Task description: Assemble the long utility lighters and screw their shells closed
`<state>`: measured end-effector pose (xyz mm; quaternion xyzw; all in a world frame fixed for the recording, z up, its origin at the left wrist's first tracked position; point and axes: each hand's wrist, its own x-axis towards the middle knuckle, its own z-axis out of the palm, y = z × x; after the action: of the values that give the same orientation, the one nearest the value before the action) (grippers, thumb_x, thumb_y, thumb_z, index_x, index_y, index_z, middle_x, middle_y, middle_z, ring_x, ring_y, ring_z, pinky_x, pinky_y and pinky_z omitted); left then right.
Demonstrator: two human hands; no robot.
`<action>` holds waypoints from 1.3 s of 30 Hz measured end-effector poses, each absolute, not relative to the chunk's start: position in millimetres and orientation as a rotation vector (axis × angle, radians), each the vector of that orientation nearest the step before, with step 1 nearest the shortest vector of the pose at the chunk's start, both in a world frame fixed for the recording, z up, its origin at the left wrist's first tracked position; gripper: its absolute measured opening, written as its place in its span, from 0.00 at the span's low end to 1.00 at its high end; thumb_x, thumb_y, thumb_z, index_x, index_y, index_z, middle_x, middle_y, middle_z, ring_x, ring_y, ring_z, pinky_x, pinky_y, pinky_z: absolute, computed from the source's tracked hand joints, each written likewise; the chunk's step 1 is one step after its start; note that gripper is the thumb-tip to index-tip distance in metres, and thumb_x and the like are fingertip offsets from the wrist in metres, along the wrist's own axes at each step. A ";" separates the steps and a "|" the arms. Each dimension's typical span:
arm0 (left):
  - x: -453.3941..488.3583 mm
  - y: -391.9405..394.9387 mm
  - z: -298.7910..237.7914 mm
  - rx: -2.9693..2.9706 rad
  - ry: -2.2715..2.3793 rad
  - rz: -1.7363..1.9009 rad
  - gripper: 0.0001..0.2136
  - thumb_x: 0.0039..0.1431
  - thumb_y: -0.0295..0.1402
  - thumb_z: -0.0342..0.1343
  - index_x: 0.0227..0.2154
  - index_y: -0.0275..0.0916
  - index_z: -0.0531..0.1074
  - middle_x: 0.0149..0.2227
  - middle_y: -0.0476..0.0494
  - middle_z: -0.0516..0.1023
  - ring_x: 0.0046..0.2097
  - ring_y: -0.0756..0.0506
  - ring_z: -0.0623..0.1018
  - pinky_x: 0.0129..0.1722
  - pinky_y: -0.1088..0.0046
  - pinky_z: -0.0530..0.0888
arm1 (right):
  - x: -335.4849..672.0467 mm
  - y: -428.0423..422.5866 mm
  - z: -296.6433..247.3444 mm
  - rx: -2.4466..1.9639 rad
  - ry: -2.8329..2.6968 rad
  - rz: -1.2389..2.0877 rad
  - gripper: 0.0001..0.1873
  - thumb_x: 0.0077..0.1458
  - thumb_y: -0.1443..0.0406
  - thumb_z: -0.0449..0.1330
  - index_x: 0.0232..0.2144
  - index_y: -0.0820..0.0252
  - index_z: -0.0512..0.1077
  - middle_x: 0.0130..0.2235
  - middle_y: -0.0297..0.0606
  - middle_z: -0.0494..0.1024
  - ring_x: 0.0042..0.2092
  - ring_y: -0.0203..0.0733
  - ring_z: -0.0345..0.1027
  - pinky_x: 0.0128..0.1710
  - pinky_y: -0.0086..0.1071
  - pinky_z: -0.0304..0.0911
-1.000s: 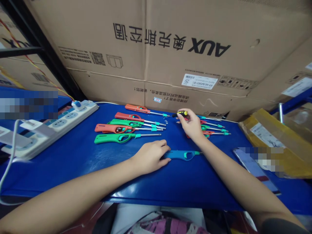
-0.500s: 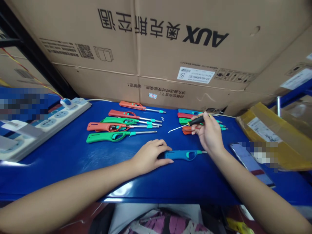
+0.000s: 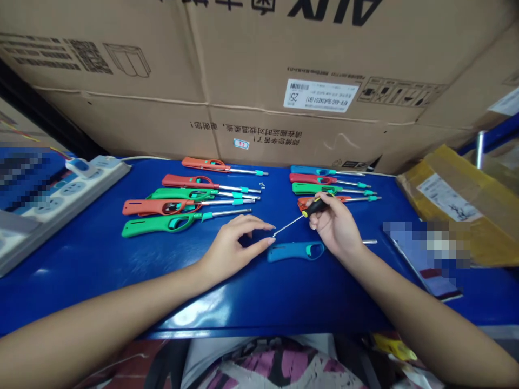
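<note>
Head view: a large cardboard box [image 3: 243, 70] with inverted print closes off the back of the blue tabletop [image 3: 203, 316]. A white power strip [image 3: 60, 201] lies at left; at right, a yellow-taped parcel [image 3: 486, 216] with a flat phone-like device [image 3: 440, 283] just beside it, partly pixelated. The right hand [image 3: 339, 229] lies across the line of sight to the blue lighter [image 3: 292, 252], hiding part of its nozzle; the tip shows beyond the wrist.

The blue lighter lies flat on the tabletop in front of the hands: smooth handle, teal trigger in the looped guard, metal nozzle pointing right. The right hand is closed around the black-and-yellow handle of a screwdriver [image 3: 316, 206]. The left hand [image 3: 233, 246] is partly curled, thumb and fingertips nearly together at the screwdriver's tip; whether they pinch a small part cannot be told at this size.

Count: one blue lighter in front; left group [image 3: 162, 206], five (two green, three orange to red); right group [image 3: 310, 188], four (blue, red, green, orange). Small loose pieces [image 3: 262, 185] between groups: too tiny to count.
</note>
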<state>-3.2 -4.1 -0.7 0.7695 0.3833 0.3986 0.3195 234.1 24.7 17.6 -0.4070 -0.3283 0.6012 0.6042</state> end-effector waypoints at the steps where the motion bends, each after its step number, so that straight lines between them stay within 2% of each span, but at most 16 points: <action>1: -2.9 -4.1 -0.6 2.029 0.987 1.046 0.10 0.61 0.34 0.65 0.45 0.42 0.80 0.43 0.46 0.82 0.40 0.49 0.77 0.42 0.71 0.74 | 234.3 23.9 18.2 -0.941 -0.756 1.396 0.14 0.47 0.59 0.69 0.30 0.58 0.68 0.29 0.33 0.79 0.19 0.31 0.65 0.15 0.26 0.64; 9: -0.5 -6.9 0.7 2.004 0.863 1.122 0.04 0.62 0.31 0.64 0.37 0.41 0.83 0.37 0.44 0.82 0.40 0.48 0.80 0.42 0.70 0.77 | 230.3 19.8 19.1 -0.956 -0.776 1.404 0.11 0.49 0.61 0.67 0.30 0.58 0.69 0.29 0.33 0.80 0.19 0.32 0.66 0.16 0.26 0.64; 16: -1.9 -5.6 1.6 2.065 0.861 1.111 0.04 0.63 0.32 0.63 0.37 0.42 0.83 0.37 0.44 0.81 0.39 0.47 0.80 0.42 0.69 0.77 | 230.2 20.4 21.4 -0.975 -0.716 1.400 0.12 0.45 0.60 0.68 0.27 0.59 0.70 0.28 0.32 0.79 0.18 0.30 0.63 0.14 0.24 0.61; 30: -2.0 -7.0 1.6 2.073 0.888 1.082 0.03 0.62 0.31 0.64 0.37 0.40 0.82 0.38 0.45 0.81 0.40 0.48 0.80 0.42 0.70 0.75 | 231.2 17.6 20.7 -0.970 -0.824 1.337 0.10 0.52 0.61 0.64 0.29 0.57 0.67 0.29 0.33 0.79 0.18 0.32 0.64 0.14 0.27 0.61; 39: -3.1 -8.2 0.2 2.144 0.962 1.050 0.04 0.63 0.33 0.63 0.35 0.41 0.81 0.36 0.46 0.82 0.38 0.48 0.80 0.42 0.68 0.73 | 229.7 12.5 26.5 -0.950 -0.971 1.184 0.13 0.52 0.58 0.68 0.31 0.55 0.68 0.29 0.31 0.78 0.18 0.33 0.66 0.13 0.28 0.63</action>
<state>-3.1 -8.2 0.2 0.7997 0.3589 0.3915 0.2801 229.7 12.5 26.5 -0.4134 -0.4224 0.5151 0.6207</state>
